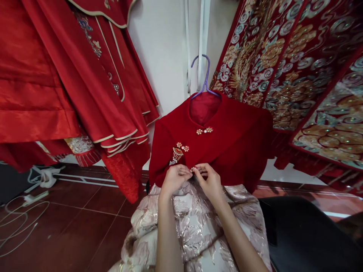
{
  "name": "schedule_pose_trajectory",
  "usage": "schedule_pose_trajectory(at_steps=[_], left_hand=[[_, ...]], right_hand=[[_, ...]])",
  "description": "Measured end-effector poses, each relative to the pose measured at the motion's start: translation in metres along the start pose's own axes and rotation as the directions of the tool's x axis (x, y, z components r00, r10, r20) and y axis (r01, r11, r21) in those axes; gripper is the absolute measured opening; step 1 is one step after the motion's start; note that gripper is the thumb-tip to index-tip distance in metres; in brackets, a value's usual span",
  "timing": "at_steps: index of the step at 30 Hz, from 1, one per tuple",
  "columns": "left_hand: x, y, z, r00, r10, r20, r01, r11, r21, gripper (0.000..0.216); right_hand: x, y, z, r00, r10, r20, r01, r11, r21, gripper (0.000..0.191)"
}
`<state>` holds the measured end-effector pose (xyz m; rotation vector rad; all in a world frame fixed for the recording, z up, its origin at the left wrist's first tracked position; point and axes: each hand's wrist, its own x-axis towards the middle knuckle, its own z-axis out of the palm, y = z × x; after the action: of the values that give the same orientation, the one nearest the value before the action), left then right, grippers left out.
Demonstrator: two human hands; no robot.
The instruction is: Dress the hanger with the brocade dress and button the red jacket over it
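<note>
A red velvet jacket (pixel 227 151) hangs from a purple hanger (pixel 209 71) in the middle of the head view. Both my hands meet at its lower front, fingers pinched together. My left hand (pixel 175 178) grips the jacket's front at the hem, just below a fan-shaped brooch (pixel 177 153). Between thumb and fingers my right hand (pixel 209 182) pinches a small beaded ornamental button (pixel 193 170), partly covered by the fingertips. Higher up, another beaded clasp (pixel 204 130) joins the collar. Beneath the jacket falls a pale brocade skirt (pixel 198 234) with metallic leaf patterns.
Red garments (pixel 65 75) with pale piping hang at the left, and embroidered red panels (pixel 297 56) at the right. A black chair (pixel 306 234) stands at the lower right. White cables (pixel 25 211) lie on the tiled floor (pixel 85 223).
</note>
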<state>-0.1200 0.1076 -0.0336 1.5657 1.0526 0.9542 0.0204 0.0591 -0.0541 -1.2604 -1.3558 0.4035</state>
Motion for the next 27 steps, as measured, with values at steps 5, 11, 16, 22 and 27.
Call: schedule_pose_trajectory(at_steps=[5,11,16,22,27], left_hand=[[0.0,0.0,0.0,1.0,-0.003,-0.025,0.004,0.999,0.035,0.011],[0.0,0.001,0.001,0.998,-0.012,-0.059,0.014,0.999,0.03,0.007],[-0.001,0.003,0.0,0.996,-0.053,-0.067,0.055,0.998,0.037,0.008],[-0.003,0.003,0.001,0.998,-0.061,-0.035,0.06,0.998,-0.031,0.009],[-0.006,0.012,-0.007,0.982,-0.093,-0.163,0.056,0.973,-0.222,0.037]], right_hand=[[0.0,0.003,-0.001,0.998,0.027,0.053,-0.028,0.999,0.033,0.025],[0.0,0.005,0.0,0.999,0.031,0.038,-0.032,0.999,0.042,0.023],[0.0,0.005,0.0,0.997,0.052,0.05,-0.054,0.997,0.057,0.022],[0.0,0.011,0.002,0.996,0.092,0.003,-0.092,0.995,0.033,0.027],[0.008,0.013,-0.034,0.983,0.172,-0.066,-0.171,0.985,0.015,0.05]])
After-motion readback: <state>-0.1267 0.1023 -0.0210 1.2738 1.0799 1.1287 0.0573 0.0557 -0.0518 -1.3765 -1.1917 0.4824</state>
